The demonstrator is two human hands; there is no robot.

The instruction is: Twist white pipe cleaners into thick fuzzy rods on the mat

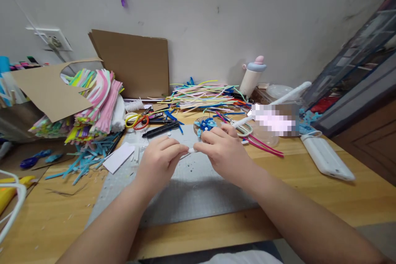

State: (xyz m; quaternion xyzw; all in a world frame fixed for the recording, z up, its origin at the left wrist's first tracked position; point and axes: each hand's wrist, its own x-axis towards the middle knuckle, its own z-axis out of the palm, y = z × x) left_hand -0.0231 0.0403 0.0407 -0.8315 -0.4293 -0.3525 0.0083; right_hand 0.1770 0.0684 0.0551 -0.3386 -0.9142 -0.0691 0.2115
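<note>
Both hands meet over a grey cutting mat [192, 189] in the middle of the wooden table. My left hand [161, 161] and my right hand [221, 148] are closed in pinches on the two ends of a short white pipe cleaner piece [192, 150], held just above the mat. Directly behind my right hand sits a small clear dish of blue pieces [206, 124].
A pile of loose coloured pipe cleaners [204, 95] lies at the back. Bundled pipe cleaners [95, 103] and cardboard [49, 90] stand at left, blue offcuts [83, 156] below them. Scissors [139, 120], black pens [161, 128], a bottle [252, 76], a white power bank [326, 156] lie around.
</note>
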